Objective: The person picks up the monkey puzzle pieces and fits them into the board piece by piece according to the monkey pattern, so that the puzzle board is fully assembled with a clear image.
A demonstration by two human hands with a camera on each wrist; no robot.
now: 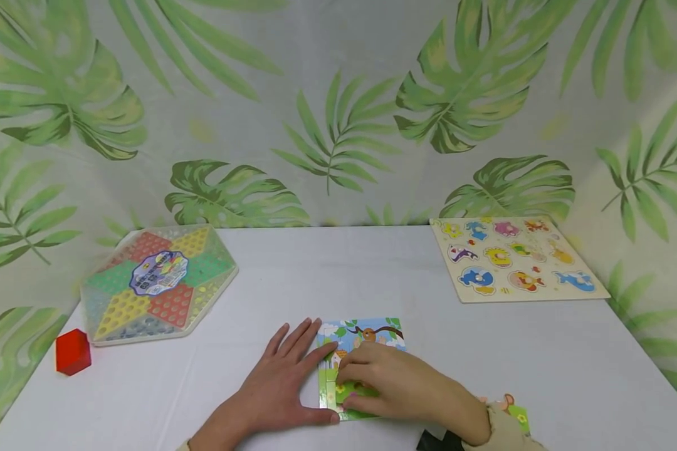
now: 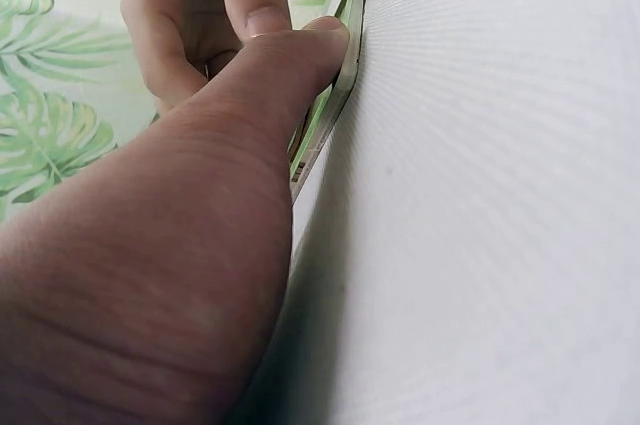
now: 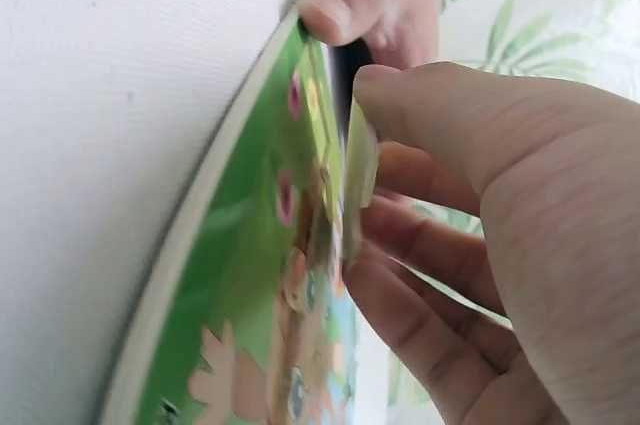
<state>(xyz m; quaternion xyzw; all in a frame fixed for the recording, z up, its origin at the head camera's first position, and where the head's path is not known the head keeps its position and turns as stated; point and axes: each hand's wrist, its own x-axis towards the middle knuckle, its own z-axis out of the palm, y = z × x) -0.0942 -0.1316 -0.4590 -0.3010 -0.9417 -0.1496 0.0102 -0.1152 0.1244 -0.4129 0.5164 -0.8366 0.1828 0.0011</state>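
Observation:
A picture puzzle board (image 1: 344, 332) with a bird on a branch and green grass lies on the table. My left hand (image 1: 284, 382) is spread along its left side, index finger over the edge and thumb (image 2: 325, 40) on the near left corner. Over the board's lower part, my right hand (image 1: 395, 379) pinches a thin yellow-green puzzle piece (image 3: 361, 165) between thumb and fingers. That piece stands tilted against the picture surface (image 3: 215, 265) in the right wrist view. From the head view, the right hand hides much of the board's lower right.
Loose puzzle pieces (image 1: 519, 414) lie beside my right forearm, partly covered. A black object (image 1: 437, 441) sits at the near edge. A hexagonal Chinese checkers board (image 1: 205, 313) and a red box (image 1: 73, 352) are at left; a sea-animal peg puzzle (image 1: 502, 291) lies back right.

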